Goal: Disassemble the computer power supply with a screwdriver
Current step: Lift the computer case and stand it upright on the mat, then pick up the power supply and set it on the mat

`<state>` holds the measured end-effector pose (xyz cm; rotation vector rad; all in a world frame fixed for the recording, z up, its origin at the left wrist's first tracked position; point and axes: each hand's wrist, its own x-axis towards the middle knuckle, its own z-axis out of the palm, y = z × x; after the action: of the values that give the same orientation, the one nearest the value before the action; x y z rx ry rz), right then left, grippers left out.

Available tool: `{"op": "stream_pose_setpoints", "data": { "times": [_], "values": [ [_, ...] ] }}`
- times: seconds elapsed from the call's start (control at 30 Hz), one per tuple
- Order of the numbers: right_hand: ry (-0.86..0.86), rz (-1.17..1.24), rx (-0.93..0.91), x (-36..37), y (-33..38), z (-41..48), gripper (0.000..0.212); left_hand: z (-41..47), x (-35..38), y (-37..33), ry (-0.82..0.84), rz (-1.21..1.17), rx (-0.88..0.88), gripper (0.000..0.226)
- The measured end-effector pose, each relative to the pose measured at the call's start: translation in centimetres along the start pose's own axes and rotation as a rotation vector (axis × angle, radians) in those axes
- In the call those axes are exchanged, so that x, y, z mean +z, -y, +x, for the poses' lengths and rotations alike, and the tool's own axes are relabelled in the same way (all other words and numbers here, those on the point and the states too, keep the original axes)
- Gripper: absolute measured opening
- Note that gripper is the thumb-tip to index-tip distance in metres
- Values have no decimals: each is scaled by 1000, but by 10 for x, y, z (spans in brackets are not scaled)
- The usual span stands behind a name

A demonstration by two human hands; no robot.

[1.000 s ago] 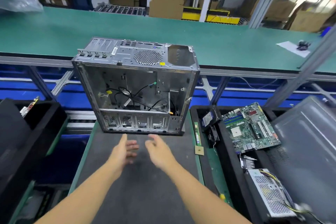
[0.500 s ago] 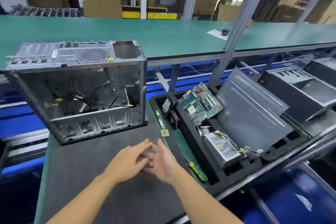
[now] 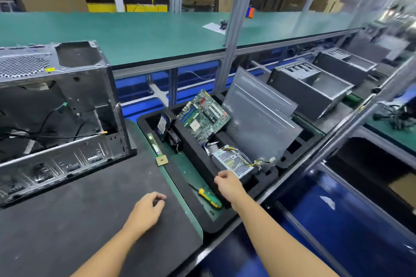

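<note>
The silver power supply (image 3: 233, 161), with a mesh top and yellow and black wires, lies in a black foam tray (image 3: 225, 220) to the right of the work mat. My right hand (image 3: 227, 183) reaches over the tray's near edge, just short of the power supply, fingers loosely curled and holding nothing. A screwdriver (image 3: 208, 195) with a yellow and green handle lies on the green strip right below that hand. My left hand (image 3: 147, 211) hovers over the dark mat (image 3: 90, 220), fingers loosely curled and empty.
An emptied computer case (image 3: 56, 108) stands open on the mat's far left. The tray also holds a motherboard (image 3: 202, 116), a drive (image 3: 162, 127) and a grey side panel (image 3: 258, 114). A memory stick (image 3: 154, 144) and a CPU chip (image 3: 161, 160) lie on the green strip.
The view swung right, away from the case. My hands, which were together over the mat, separated; my right hand moved out to the tray near the power supply.
</note>
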<state>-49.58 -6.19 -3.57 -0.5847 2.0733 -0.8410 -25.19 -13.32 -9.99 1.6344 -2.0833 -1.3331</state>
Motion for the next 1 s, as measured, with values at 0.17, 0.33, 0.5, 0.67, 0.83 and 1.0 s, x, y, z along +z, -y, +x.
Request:
{"op": "stream_pose_setpoints", "data": {
  "times": [0.17, 0.33, 0.5, 0.67, 0.83, 1.0],
  "values": [
    [-123, -590, -72, -25, -14, 45, 53, 37, 29, -30, 14, -164, -113, 16],
    [-187, -949, -145, -44, -26, 82, 82, 75, 54, -54, 39, -193, -160, 14],
    [-154, -1044, -163, -50, -22, 116, 106, 99, 66, -69, 24, -211, -170, 14],
    [-110, -1051, -181, -48, -24, 132, 111, 99, 73, -78, -2, -257, -202, 12],
    [-133, -1036, -223, -49, -20, 135, 111, 88, 68, -88, -36, -343, -243, 7],
    [-220, -1027, -264, -47, -3, 122, 106, 70, 50, -85, -19, -414, -257, 9]
  ]
}}
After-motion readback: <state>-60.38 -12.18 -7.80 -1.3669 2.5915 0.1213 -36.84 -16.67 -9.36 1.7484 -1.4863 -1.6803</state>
